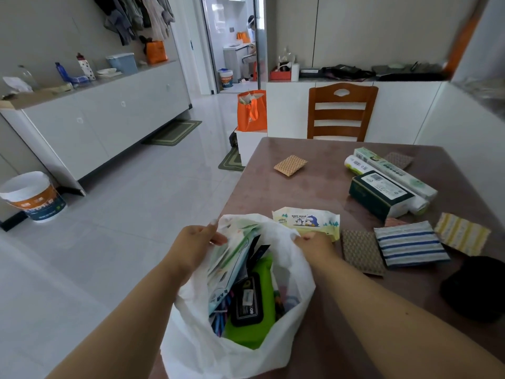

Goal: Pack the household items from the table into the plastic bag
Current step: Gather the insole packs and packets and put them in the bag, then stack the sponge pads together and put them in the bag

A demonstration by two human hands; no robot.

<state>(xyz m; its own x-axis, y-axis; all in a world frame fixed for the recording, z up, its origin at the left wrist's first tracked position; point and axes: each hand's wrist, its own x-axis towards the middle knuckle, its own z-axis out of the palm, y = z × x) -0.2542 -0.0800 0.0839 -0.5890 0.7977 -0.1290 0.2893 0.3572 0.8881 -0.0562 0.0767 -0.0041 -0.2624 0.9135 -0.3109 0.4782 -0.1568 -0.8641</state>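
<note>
A white plastic bag point(289, 272) hangs open at the table's near left corner. My left hand point(195, 242) grips its left rim and my right hand point(317, 243) grips its right rim, spreading the mouth. Inside I see a green pack point(259, 329), a black case point(247, 299) and light packets point(232, 258). A baby wipes pack point(307, 221) lies on the table just beyond my right hand. Right of it lie a brown sponge cloth point(360, 251), a blue striped cloth point(410, 243) and a yellow striped cloth point(461, 233).
Farther back on the brown table point(314, 181) sit a dark green box point(379, 194), two long rolls point(393, 170) and a tan scouring pad point(290, 165). A black object point(475, 288) lies at the near right. A wooden chair point(341, 113) stands behind the table. An orange bag point(251, 110) stands on a white stand beyond the table's left edge.
</note>
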